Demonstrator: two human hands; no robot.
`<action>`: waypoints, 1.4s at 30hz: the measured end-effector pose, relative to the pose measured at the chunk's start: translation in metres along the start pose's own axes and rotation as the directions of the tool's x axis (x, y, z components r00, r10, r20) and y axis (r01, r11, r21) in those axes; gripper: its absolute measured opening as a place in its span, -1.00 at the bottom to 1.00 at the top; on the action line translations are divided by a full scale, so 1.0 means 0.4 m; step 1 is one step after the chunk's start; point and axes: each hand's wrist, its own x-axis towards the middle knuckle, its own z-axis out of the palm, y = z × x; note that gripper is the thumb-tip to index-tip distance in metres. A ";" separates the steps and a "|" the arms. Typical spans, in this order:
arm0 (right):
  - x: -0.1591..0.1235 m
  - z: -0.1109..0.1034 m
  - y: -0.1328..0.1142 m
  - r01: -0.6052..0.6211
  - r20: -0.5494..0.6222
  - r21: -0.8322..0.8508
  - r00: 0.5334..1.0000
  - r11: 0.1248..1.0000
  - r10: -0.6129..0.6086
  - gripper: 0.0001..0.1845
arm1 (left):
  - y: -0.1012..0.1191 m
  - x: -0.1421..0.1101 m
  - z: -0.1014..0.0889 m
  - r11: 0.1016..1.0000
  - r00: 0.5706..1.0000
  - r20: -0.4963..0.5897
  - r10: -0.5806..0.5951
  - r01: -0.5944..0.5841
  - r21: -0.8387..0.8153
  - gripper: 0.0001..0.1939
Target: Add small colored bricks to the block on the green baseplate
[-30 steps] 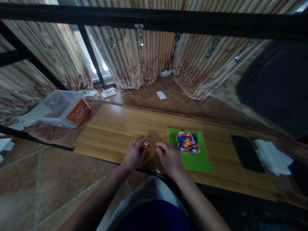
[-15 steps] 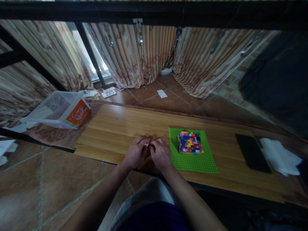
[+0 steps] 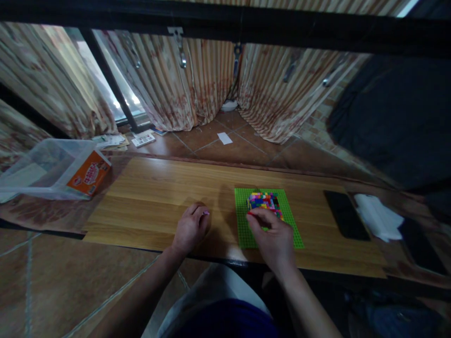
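A green studded baseplate lies on the wooden board, right of the middle. On it stands a block built of many-coloured toy bricks, partly hidden behind my right hand. My right hand hovers over the front of the baseplate, thumb and forefinger pinching a small red toy brick close to the left side of the block. To the left, my left hand rests over the bare wood with curled fingers. A small purplish toy brick shows between its thumb and forefinger.
A clear plastic bin with an orange label stands at the left end of the wooden board. On the right lie a black phone-like slab and a white object. A dark rail crosses above, before striped curtains.
My hands were together and have parted. The right one moved right, over the baseplate with a red brick; the left stays at the board's middle. The whole view has shifted a little.
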 end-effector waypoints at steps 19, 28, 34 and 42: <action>0.153 -0.096 0.134 0.072 -0.115 -0.350 0.986 0.934 -0.119 -0.68 | -0.006 0.002 0.004 1.000 1.000 -0.006 0.001 -0.001 0.000 -0.89; 0.157 -0.101 0.152 0.009 -0.138 -0.286 0.989 0.958 -0.050 -0.67 | -0.009 0.000 0.004 1.000 1.000 0.009 -0.001 0.001 0.004 -0.88; 0.166 -0.092 0.158 -0.076 -0.202 -0.170 0.978 0.983 0.041 -0.68 | -0.006 0.000 0.003 1.000 1.000 -0.005 -0.008 0.008 0.009 -0.88; 0.189 -0.086 0.185 -0.192 -0.216 0.055 0.956 0.980 0.200 -0.62 | -0.009 -0.001 0.006 1.000 1.000 -0.003 0.001 -0.001 0.015 -0.88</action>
